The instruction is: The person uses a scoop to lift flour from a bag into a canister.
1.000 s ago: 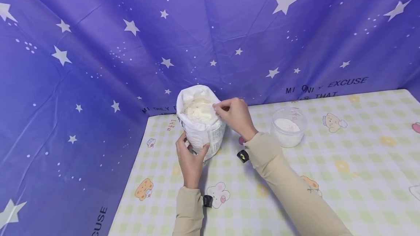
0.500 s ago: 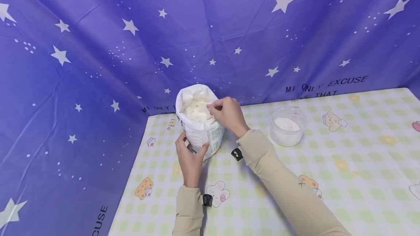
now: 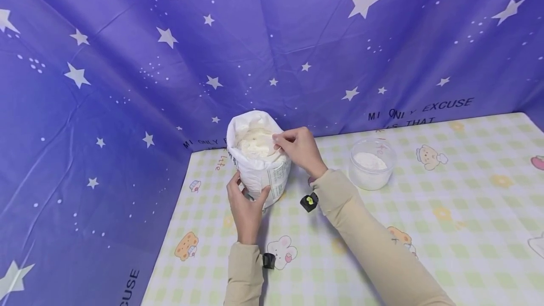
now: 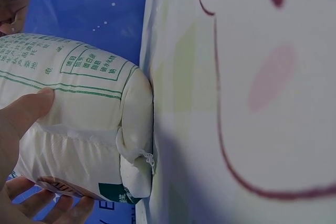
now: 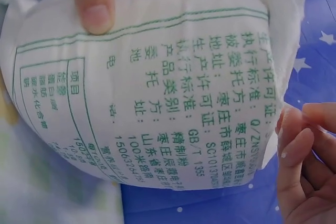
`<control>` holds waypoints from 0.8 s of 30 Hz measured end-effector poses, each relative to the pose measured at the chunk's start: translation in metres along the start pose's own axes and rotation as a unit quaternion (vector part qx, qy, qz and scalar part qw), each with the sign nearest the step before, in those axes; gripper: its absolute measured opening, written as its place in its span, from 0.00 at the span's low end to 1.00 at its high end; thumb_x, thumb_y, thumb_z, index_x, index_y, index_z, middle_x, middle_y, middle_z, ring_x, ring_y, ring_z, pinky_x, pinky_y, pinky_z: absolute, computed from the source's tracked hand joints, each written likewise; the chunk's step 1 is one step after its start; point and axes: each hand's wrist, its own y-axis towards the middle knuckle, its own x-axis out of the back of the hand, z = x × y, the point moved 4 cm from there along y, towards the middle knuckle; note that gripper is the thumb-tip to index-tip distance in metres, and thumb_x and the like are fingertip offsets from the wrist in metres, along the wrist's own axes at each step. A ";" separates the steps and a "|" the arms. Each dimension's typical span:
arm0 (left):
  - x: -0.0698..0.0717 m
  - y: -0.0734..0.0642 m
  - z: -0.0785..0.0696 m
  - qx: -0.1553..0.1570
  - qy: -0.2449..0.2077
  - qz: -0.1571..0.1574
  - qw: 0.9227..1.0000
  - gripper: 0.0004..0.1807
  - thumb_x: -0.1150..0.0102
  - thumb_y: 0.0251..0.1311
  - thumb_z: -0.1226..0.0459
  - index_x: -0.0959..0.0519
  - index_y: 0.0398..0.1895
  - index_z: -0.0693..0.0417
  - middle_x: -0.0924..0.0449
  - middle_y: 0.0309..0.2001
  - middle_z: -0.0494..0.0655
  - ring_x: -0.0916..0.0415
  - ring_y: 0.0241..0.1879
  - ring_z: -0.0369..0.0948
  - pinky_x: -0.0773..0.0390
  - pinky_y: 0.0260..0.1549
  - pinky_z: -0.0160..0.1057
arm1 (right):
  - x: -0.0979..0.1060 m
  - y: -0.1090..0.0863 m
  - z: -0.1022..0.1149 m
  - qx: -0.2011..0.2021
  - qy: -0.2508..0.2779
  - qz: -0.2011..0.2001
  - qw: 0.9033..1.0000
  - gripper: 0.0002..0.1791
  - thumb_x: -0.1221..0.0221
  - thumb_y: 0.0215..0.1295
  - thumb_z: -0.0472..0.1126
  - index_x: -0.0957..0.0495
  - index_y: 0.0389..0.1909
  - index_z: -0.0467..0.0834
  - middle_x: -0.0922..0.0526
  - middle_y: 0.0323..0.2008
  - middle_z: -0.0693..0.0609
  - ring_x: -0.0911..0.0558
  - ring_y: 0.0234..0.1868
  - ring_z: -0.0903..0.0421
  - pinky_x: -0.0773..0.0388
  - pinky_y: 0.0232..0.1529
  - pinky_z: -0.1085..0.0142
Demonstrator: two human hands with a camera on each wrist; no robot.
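A white flour bag [image 3: 265,178] with green print stands upright near the table's back edge, its mouth rolled open. Pale flour [image 3: 255,144] fills it near the top. My left hand [image 3: 246,207] grips the lower front of the bag, thumb on one side and fingers on the other; the left wrist view shows that thumb [image 4: 32,109] on the printed side. At the right of the mouth, my right hand [image 3: 303,150] pinches a small pale thing, mostly hidden by the fingers and flour. Its kind cannot be made out. In the right wrist view its curled fingers [image 5: 294,166] meet beside the bag's rim.
To the right stands a clear round plastic tub [image 3: 371,181] partly filled with white powder. A checked cloth with cartoon prints covers the table [image 3: 467,230]. Blue star-patterned curtain [image 3: 272,51] hangs close behind the bag and along the left side.
My right hand moved left over the flour, then slightly back right toward the bag's rim. The left hand keeps its grip, and the bag and tub stay in place.
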 end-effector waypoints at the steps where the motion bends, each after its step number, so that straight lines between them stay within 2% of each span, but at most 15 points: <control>1: 0.000 0.000 0.000 0.001 0.001 0.000 1.000 0.46 0.21 0.45 0.64 0.37 0.68 0.58 0.33 0.62 0.55 0.33 0.63 0.48 0.21 0.60 0.41 | 0.001 -0.001 -0.001 -0.008 0.016 0.000 1.000 0.13 0.37 0.66 0.42 0.11 0.31 0.36 0.14 0.22 0.45 0.20 0.22 0.58 0.29 0.22 0.73; 6: 0.000 -0.001 0.000 0.003 -0.001 0.000 1.000 0.47 0.21 0.45 0.64 0.37 0.69 0.58 0.33 0.62 0.54 0.33 0.63 0.46 0.21 0.60 0.40 | 0.005 -0.002 -0.003 -0.043 0.073 0.004 0.996 0.12 0.36 0.66 0.42 0.12 0.32 0.36 0.13 0.24 0.44 0.20 0.23 0.59 0.27 0.22 0.75; 10: 0.000 -0.001 0.000 -0.001 -0.003 -0.001 1.000 0.47 0.21 0.45 0.65 0.37 0.68 0.59 0.33 0.62 0.55 0.33 0.63 0.47 0.21 0.59 0.41 | 0.007 -0.002 -0.003 -0.046 0.095 0.013 0.994 0.13 0.36 0.66 0.42 0.12 0.32 0.35 0.13 0.25 0.44 0.20 0.22 0.59 0.27 0.20 0.74; 15: 0.000 -0.001 0.000 -0.006 -0.002 -0.004 1.000 0.46 0.21 0.45 0.65 0.37 0.68 0.60 0.33 0.61 0.55 0.33 0.63 0.49 0.21 0.59 0.43 | 0.005 -0.002 -0.004 -0.046 0.097 0.019 0.994 0.13 0.36 0.66 0.41 0.12 0.34 0.33 0.12 0.25 0.44 0.20 0.22 0.61 0.27 0.20 0.75; 24: -0.001 0.000 0.001 -0.010 -0.003 -0.002 1.000 0.46 0.22 0.45 0.66 0.38 0.68 0.60 0.33 0.61 0.56 0.33 0.63 0.49 0.20 0.59 0.43 | -0.006 0.000 -0.001 -0.031 0.056 0.044 0.997 0.14 0.37 0.67 0.41 0.12 0.34 0.33 0.13 0.24 0.44 0.22 0.20 0.61 0.24 0.20 0.74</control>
